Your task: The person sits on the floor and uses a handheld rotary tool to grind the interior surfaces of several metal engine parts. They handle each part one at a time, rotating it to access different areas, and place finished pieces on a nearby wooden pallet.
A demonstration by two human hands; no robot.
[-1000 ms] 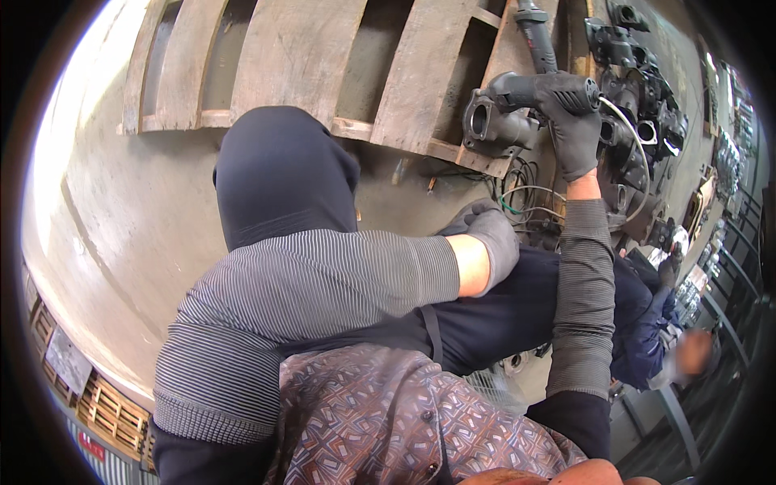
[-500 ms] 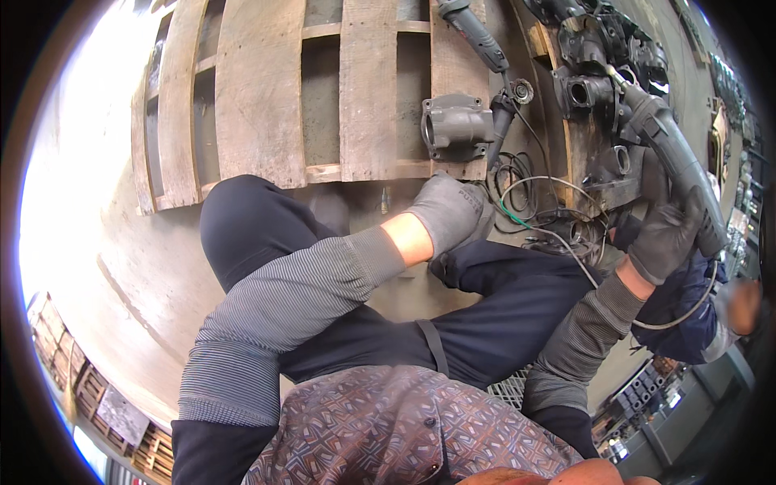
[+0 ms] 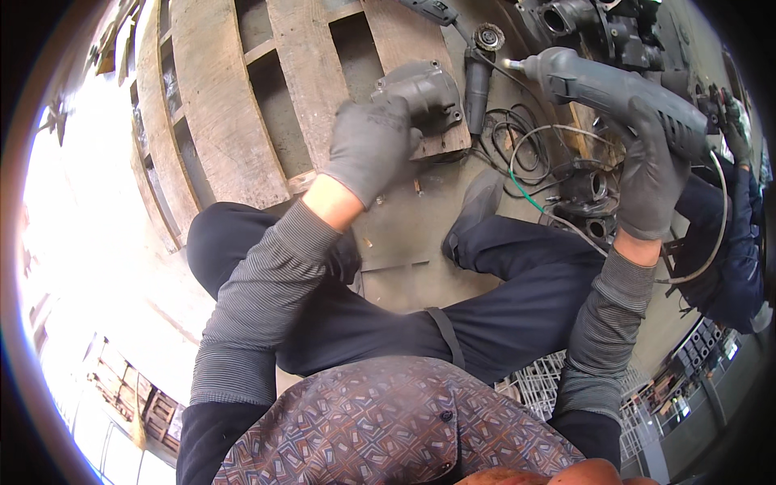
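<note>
Grinder (image 3: 610, 85) sits gripped in the forward-held right hand (image 3: 653, 174); left hand (image 3: 368, 149) reaches to the casting (image 3: 427, 95), whether gripping I cannot tell.

Left fingers (image 3: 394, 115) moved up to grey casting (image 3: 435, 87); power tool (image 3: 594, 79) in right fingers (image 3: 645, 123) swung from upward to leftward.

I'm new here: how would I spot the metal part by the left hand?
Find the big slatted wooden pallet across the upper left, then its near right corner, by the gloved left hand. There sits the grey metal casting, partly hidden by that hand. Unlike the similar parts heaped at upper right, it lies apart from the pile.
</note>
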